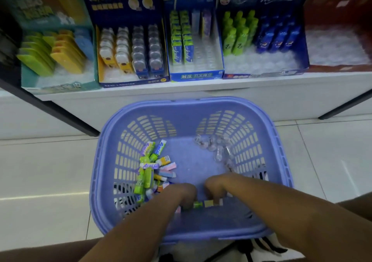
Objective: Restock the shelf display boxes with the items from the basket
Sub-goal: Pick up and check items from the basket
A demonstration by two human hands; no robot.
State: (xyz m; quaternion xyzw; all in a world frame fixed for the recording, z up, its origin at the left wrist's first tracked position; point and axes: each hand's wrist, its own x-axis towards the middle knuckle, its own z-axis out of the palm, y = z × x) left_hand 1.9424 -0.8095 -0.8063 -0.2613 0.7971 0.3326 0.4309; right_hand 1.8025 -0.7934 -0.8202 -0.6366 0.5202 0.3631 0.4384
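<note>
A purple plastic basket sits on the floor below the shelf. A heap of small erasers in green, purple, pink and yellow wrappers lies along its left side. Several clear packets lie at its right. Both my hands reach down into the near part of the basket. My left hand curls over a few small erasers on the basket bottom. My right hand curls down beside it, fingers hidden. Display boxes stand on the shelf above, among them the kada box with half its slots bare.
On the white shelf stand a teal box, a dark blue box, a blue box with green and blue bottle-shaped items, and a red box. Pale floor tiles surround the basket.
</note>
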